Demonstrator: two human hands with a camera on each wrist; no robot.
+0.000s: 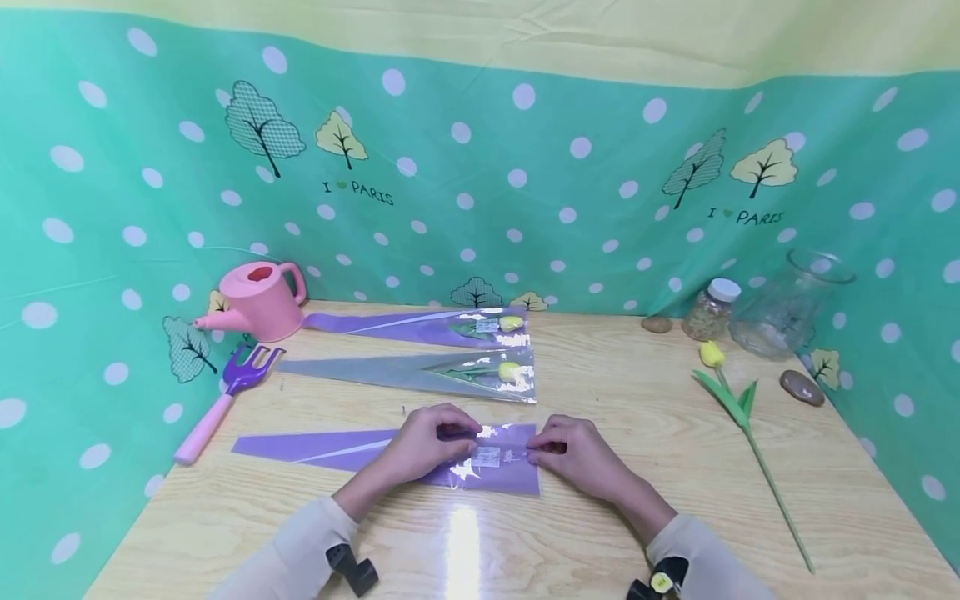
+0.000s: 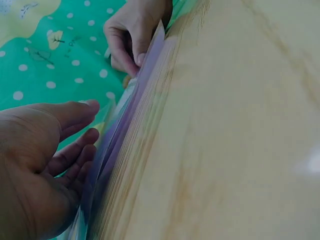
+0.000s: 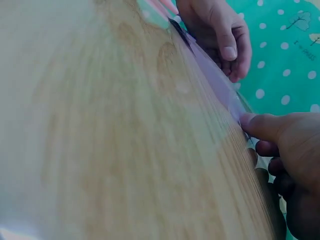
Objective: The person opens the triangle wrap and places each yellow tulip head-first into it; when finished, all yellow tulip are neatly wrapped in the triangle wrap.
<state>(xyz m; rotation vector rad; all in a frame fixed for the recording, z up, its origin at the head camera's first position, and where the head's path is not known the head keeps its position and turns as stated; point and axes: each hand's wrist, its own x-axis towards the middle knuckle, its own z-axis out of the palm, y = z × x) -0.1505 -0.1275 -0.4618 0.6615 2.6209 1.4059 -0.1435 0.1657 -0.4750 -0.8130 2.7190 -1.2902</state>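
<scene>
A flat purple flower sleeve (image 1: 345, 446) with a clear, shiny front lies on the table, its wide end to the right and its narrow end to the left. A small white label (image 1: 486, 457) sits near the wide end. My right hand (image 1: 577, 454) pinches the sleeve's wide edge between thumb and fingers. Over the middle of the sleeve is my left hand (image 1: 427, 442), its fingertips beside the label. In the left wrist view, the left hand's thumb and fingers (image 2: 75, 155) stand apart close to the plastic with nothing between them.
Behind lie a grey sleeve (image 1: 375, 371) and another purple sleeve (image 1: 390, 325), each with a yellow tulip inside. At left are a pink watering can (image 1: 258, 300) and a garden fork (image 1: 240, 371). A loose tulip (image 1: 750, 425), glass vase (image 1: 772, 308), jar (image 1: 708, 312) and stones (image 1: 802, 387) occupy the right.
</scene>
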